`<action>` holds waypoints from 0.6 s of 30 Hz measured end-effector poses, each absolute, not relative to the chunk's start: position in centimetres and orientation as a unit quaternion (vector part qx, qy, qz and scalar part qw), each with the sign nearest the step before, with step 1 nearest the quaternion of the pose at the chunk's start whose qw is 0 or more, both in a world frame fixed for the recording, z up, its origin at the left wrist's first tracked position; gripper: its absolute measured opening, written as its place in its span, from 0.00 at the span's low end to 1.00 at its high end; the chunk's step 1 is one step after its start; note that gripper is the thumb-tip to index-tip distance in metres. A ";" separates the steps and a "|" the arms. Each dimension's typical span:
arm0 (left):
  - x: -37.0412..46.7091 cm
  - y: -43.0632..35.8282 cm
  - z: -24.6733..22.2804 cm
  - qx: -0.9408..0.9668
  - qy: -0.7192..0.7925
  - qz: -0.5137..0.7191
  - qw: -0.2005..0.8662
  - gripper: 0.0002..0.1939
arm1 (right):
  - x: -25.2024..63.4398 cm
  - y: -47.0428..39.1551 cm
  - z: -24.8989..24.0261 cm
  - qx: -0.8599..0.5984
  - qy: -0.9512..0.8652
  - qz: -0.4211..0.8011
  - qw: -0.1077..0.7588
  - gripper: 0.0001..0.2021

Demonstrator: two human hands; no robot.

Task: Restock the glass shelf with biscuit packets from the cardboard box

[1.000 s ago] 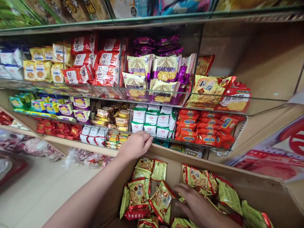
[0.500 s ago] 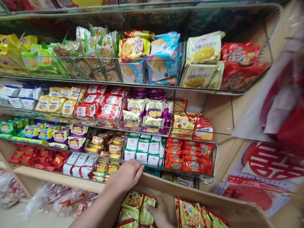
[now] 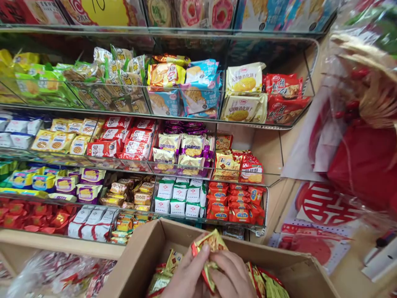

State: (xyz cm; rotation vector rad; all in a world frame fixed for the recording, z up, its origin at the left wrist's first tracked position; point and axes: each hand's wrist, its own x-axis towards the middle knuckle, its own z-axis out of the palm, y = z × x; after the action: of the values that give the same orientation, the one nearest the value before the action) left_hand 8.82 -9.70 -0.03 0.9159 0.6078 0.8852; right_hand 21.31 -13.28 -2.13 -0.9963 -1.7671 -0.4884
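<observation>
Both my hands are together above an open cardboard box [image 3: 136,256] at the bottom. My left hand [image 3: 187,273] has its thumb and fingers closed on the left side of a yellow and red snack packet [image 3: 214,240]. On the right side of the same packet, the fingers of my right hand [image 3: 232,273] are curled round it. More yellow and red packets [image 3: 161,281] lie in the box to the left of my hands, and others [image 3: 269,283] to the right. My palms hide part of the held packet.
Glass-fronted shelves [image 3: 186,116] of wrapped snacks rise behind the box. White and green packets [image 3: 178,198] sit just beyond it. Red wrapped decorations [image 3: 366,161] hang at the right. Clear plastic bags [image 3: 52,273] lie at the lower left.
My left hand has left the shelf-side edge of the box and come down to my right hand. The packet is now raised between both hands. The view has shifted, showing more of the box.
</observation>
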 end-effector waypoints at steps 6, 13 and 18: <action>9.7 -9.0 3.6 0.443 0.266 0.424 0.744 0.18 | 22.8 -13.7 1.5 -0.594 -0.519 0.043 0.613 0.13; 12.2 -7.7 3.0 0.538 0.297 0.497 0.612 0.16 | 23.7 -11.6 3.5 -0.628 -0.465 0.203 0.590 0.20; 13.1 -6.5 2.5 0.545 0.350 0.564 0.512 0.19 | 22.2 -12.3 3.8 -0.665 -0.410 0.098 0.616 0.18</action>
State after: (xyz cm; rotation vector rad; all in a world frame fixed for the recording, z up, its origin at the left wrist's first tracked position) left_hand 13.10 -6.46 2.53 1.3103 0.8423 1.3565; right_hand 22.17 -12.30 3.75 -1.5317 -0.9436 0.2266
